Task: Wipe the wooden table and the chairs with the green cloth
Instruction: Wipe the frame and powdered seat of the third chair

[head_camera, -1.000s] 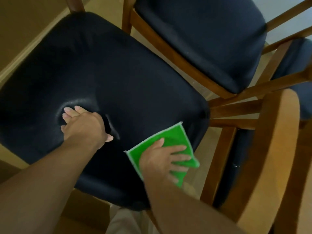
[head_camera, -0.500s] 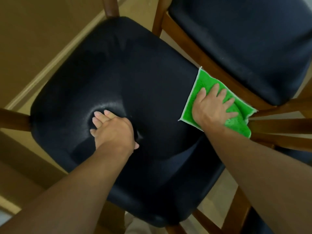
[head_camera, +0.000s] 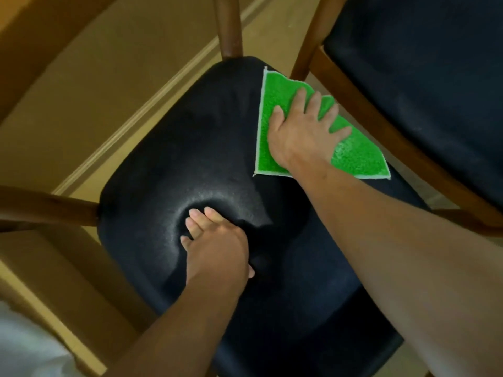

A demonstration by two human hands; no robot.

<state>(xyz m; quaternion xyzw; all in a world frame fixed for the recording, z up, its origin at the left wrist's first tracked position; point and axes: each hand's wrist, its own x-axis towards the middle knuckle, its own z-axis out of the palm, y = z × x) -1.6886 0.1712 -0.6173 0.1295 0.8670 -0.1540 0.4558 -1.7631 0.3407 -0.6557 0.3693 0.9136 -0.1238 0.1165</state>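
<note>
A: Any text, logos, labels?
B: None readable on anything. Moving on.

A: Landmark?
B: The near chair seat (head_camera: 217, 148), dark navy padded cushion, wood frame. Everything is relative to that.

A: Where's the green cloth?
B: Green cloth (head_camera: 351, 156) lies flat on the far right corner of that seat, white stitched edging, its right edge at the seat's rim, towards the second chair.

A: Right hand?
B: Right hand (head_camera: 302, 131) lies palm down on the cloth, fingers spread and straight, pressing it to the cushion. Flat press, no pinch, nothing curled round it. The hand covers the cloth's middle; its corners show.

A: Left hand?
B: Left hand (head_camera: 217, 246) is on the seat's middle, pushing down so the cushion dents around it. Fingers are together and mostly straight, thumb out to the side, holding nothing.

A: Other stuff around?
B: Second chair (head_camera: 424, 85), same navy cushion and wood frame, just beside the seat's right side. A wooden post (head_camera: 230, 25) rises at the seat's far edge, a wooden rail (head_camera: 46, 206) sticks out left of it. Tan floor (head_camera: 122, 85) with a pale strip beyond the seat's left side. White fabric (head_camera: 24, 346) at the near left corner, can't tell what.

A: Anything blocking?
B: The right forearm crosses the seat's near right part; the left forearm covers its near edge.
</note>
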